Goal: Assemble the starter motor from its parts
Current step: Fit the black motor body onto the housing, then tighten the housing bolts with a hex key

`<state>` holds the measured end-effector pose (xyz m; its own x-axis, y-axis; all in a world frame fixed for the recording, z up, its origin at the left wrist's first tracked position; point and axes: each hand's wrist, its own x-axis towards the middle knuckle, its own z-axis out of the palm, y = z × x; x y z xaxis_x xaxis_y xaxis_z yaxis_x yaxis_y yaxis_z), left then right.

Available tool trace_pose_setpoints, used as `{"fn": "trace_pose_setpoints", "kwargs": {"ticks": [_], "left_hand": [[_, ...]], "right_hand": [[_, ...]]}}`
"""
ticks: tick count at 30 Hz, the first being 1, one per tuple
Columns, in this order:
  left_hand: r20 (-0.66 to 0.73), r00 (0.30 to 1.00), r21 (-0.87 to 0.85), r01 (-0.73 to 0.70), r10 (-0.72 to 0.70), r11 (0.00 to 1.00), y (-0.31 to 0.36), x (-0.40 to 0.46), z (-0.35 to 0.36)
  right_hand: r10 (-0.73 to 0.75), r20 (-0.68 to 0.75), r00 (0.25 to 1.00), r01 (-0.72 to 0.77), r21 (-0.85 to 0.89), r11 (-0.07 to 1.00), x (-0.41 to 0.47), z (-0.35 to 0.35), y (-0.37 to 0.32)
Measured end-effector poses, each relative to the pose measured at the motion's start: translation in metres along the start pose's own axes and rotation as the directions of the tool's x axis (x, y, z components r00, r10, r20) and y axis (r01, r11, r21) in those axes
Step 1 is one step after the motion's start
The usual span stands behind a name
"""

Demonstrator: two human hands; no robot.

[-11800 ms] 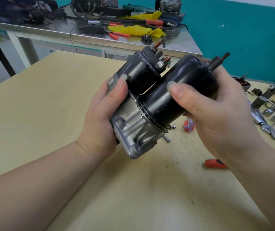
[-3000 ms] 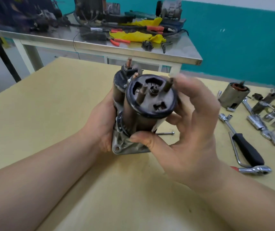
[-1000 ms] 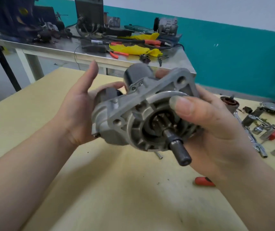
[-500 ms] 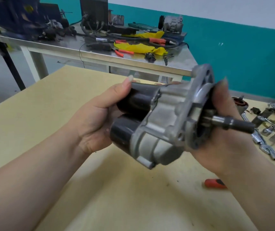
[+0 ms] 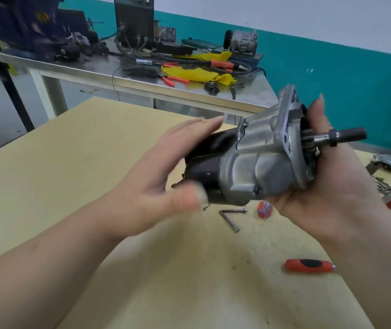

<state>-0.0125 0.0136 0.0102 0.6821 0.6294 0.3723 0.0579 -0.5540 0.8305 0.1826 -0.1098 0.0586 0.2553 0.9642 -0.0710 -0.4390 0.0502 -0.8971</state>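
Starter motor (image 5: 253,167) held above counter (image 5: 71,162), long axis roughly level, shaft pointing right. Right hand (image 5: 327,186) grasps its flange end; left hand (image 5: 156,174) spread loose at its black end, blurred, contact unclear. Two loose bolts (image 5: 231,218) lie just below it, nearer right hand

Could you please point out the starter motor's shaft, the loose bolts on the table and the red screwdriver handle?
shaft (image 5: 348,136), head view, on its dark outer end.
loose bolts (image 5: 229,220), head view, mid-length of the nearer bolt.
red screwdriver handle (image 5: 309,265), head view, on its middle.

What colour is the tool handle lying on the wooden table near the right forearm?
Red handle with a black patch, head view.
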Motion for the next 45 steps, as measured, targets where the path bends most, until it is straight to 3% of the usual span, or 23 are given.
{"fn": "trace_pose_setpoints", "kwargs": {"ticks": [4, 7, 9, 11, 13, 15, 16, 17, 18, 22, 28, 33, 36, 38, 40, 41, 43, 44, 45], "left_hand": [[-0.039, 0.948, 0.225, -0.301, 0.317, 0.927, 0.009, -0.012, 0.008], [-0.117, 0.917, 0.185, -0.357, 0.381, 0.916, 0.008, -0.016, 0.009], [-0.159, 0.931, 0.054, -0.325, 0.329, 0.944, 0.004, -0.016, 0.009], [-0.172, 0.964, -0.192, -0.233, 0.201, 0.953, -0.005, -0.015, 0.008], [-0.077, 0.992, -0.412, -0.123, 0.1, 0.903, -0.012, -0.014, 0.005], [0.058, 0.997, -0.526, -0.013, 0.051, 0.851, -0.022, -0.008, 0.001], [0.103, 0.994, -0.547, 0.018, 0.046, 0.837, -0.026, -0.006, 0.001], [0.138, 0.99, -0.559, 0.049, 0.034, 0.827, -0.029, -0.006, 0.001], [0.166, 0.986, -0.573, 0.076, 0.024, 0.816, -0.034, -0.006, 0.003], [0.264, 0.964, -0.616, 0.177, -0.011, 0.768, -0.051, -0.006, 0.007], [0.342, 0.939, -0.588, 0.202, 0.015, 0.783, -0.059, -0.002, -0.003], [0.257, 0.966, -0.585, 0.13, 0.031, 0.8, -0.053, -0.004, -0.01], [0.172, 0.985, -0.569, 0.087, 0.015, 0.818, -0.057, -0.003, -0.009], [0.16, 0.987, -0.578, 0.069, 0.03, 0.813, -0.057, -0.003, -0.008], [0.149, 0.988, -0.592, 0.057, 0.04, 0.804, -0.056, -0.003, -0.007], [0.148, 0.988, -0.595, 0.054, 0.044, 0.802, -0.056, -0.003, -0.007], [0.145, 0.989, -0.602, 0.056, 0.04, 0.796, -0.056, -0.003, -0.006], [0.142, 0.989, -0.607, 0.056, 0.039, 0.793, -0.055, -0.003, -0.006], [0.142, 0.989, -0.611, 0.056, 0.04, 0.789, -0.055, -0.003, -0.006]], "right_hand": [[0.061, 0.058, 0.996, -0.064, 0.038, 0.997, -0.003, 0.002, -0.004], [0.082, 0.094, 0.992, -0.085, 0.034, 0.996, -0.007, -0.002, 0.0], [0.142, 0.142, 0.98, -0.16, 0.121, 0.98, -0.011, -0.003, -0.002], [0.239, 0.216, 0.947, -0.293, 0.27, 0.917, -0.001, 0.003, -0.01], [0.337, 0.147, 0.93, -0.345, 0.031, 0.938, 0.001, 0.013, -0.016], [0.29, 0.302, 0.908, -0.3, -0.013, 0.954, 0.006, 0.011, -0.005], [0.269, 0.299, 0.916, -0.241, -0.127, 0.962, 0.007, 0.004, -0.001], [0.162, 0.217, 0.963, -0.108, -0.243, 0.964, 0.004, 0.002, 0.005], [0.117, 0.157, 0.981, -0.065, -0.303, 0.951, 0.003, 0.0, 0.01], [0.062, 0.058, 0.996, -0.04, -0.322, 0.946, -0.003, 0.01, 0.021], [0.041, 0.048, 0.998, -0.026, -0.274, 0.961, -0.005, 0.013, 0.031], [0.102, 0.049, 0.994, -0.088, -0.232, 0.969, -0.003, 0.015, 0.03], [0.144, 0.067, 0.987, -0.116, -0.309, 0.944, 0.003, 0.008, 0.024], [0.142, -0.04, 0.989, -0.146, -0.403, 0.904, 0.012, -0.006, 0.015], [0.037, -0.194, 0.98, -0.142, -0.565, 0.813, 0.02, -0.02, 0.008], [-0.024, -0.207, 0.978, -0.135, -0.719, 0.682, 0.022, -0.026, 0.009], [0.009, -0.102, 0.995, -0.102, -0.977, 0.189, 0.024, -0.034, 0.018], [0.092, -0.071, 0.993, -0.067, -0.997, -0.04, 0.023, -0.035, 0.025], [0.148, -0.075, 0.986, -0.045, -0.98, -0.193, 0.022, -0.034, 0.032]]}}
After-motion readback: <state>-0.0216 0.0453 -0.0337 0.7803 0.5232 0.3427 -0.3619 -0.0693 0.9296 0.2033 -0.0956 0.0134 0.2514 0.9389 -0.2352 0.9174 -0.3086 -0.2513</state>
